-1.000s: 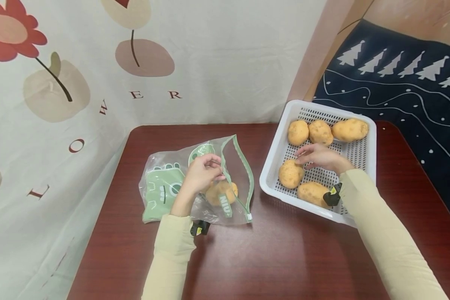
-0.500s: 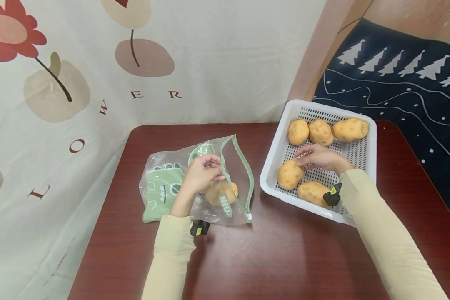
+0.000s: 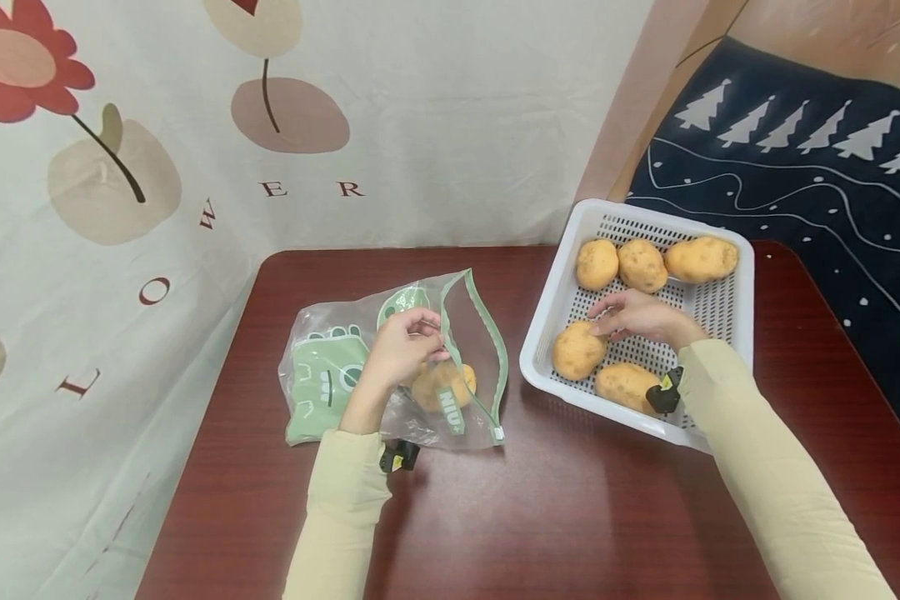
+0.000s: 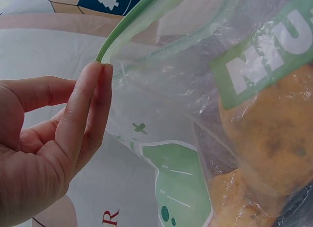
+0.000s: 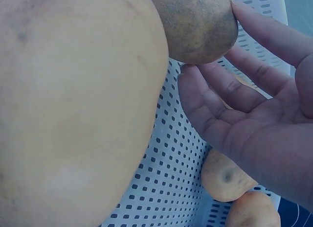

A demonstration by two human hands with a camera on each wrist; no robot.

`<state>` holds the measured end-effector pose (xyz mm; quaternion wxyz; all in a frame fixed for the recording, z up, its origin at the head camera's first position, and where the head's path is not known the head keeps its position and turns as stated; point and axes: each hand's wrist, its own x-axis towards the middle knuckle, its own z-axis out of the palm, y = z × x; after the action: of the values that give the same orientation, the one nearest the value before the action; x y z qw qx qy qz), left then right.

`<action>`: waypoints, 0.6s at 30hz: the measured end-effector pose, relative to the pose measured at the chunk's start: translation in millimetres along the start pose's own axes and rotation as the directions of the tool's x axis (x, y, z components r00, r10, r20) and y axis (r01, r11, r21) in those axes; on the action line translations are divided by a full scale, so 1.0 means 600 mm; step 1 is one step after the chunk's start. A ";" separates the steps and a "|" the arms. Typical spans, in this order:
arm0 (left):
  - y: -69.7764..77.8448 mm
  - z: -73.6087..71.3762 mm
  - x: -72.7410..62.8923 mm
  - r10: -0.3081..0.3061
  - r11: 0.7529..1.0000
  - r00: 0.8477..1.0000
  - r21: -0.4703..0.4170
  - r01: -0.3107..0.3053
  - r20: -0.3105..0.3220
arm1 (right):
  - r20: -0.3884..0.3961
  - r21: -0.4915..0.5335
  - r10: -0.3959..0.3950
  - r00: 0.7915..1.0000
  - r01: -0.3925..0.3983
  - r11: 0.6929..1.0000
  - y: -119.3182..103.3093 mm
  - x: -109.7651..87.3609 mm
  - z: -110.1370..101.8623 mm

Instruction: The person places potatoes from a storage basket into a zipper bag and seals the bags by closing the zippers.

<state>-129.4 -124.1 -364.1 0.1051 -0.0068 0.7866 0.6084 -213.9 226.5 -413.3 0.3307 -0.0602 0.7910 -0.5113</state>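
Note:
In the head view, my left hand [image 3: 411, 343] pinches the upper rim of a clear slider zip bag [image 3: 326, 385] with green monster prints. Its fingertips meet on the green rim [image 4: 110, 40] in the left wrist view. Through the film show a potato [image 4: 274, 134] and part of another below it. My right hand [image 3: 640, 315] is inside the white basket, its fingers fairly straight. In the right wrist view, its thumb and fingertips touch the edge of a round potato [image 5: 199, 29]. A longer potato [image 3: 624, 387] lies under the right wrist.
The white perforated basket [image 3: 547, 317] stands at the right of the dark red table [image 3: 510, 517]. Along its far side lie three potatoes: a round one [image 3: 597, 264], a middle one [image 3: 642, 265] and a long one [image 3: 701, 259]. A printed curtain [image 3: 450, 125] hangs behind the table.
The round potato at my right fingertips has shifted slightly left and toward me. My right hand has barely moved. The left hand and the bag stay as they were.

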 end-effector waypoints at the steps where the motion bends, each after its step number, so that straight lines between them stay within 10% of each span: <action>1: 0.000 0.000 0.000 0.000 1.000 1.000 0.001 0.000 0.000 | -0.003 -0.003 0.002 1.000 -0.002 1.000 0.000 0.001 0.000; 18: 0.002 0.000 0.000 -0.005 1.000 1.000 0.006 0.005 0.000 | -0.080 0.043 -0.017 0.997 0.021 0.999 -0.005 -0.018 -0.012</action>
<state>-129.6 -123.8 -363.1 0.1069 -0.0086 0.7883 0.6059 -210.4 235.3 -404.3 0.2953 -0.0400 0.7914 -0.5338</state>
